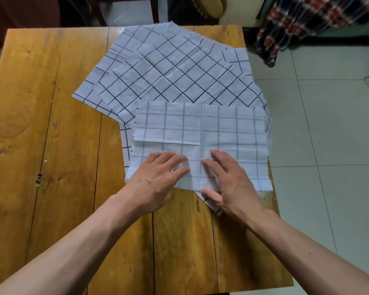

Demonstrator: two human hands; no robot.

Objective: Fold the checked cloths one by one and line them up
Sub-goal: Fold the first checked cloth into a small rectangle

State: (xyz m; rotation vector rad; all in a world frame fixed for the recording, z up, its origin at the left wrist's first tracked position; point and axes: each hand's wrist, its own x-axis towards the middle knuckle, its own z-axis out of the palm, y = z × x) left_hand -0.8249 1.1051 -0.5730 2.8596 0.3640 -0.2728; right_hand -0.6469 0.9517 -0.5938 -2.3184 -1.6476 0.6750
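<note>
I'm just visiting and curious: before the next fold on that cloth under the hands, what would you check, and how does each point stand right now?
1. Both hands on the top cloth: ok, left hand and right hand rest flat on it.
2. First fold made: ok, an edge runs across it.
3. Fold edges lined up: cannot tell.
4. Cloth fully on the table: not ok, its right edge sits at the table's edge.
5. Room for a row: ok, bare wood on the left.
6. Pile beneath undisturbed: cannot tell.
</note>
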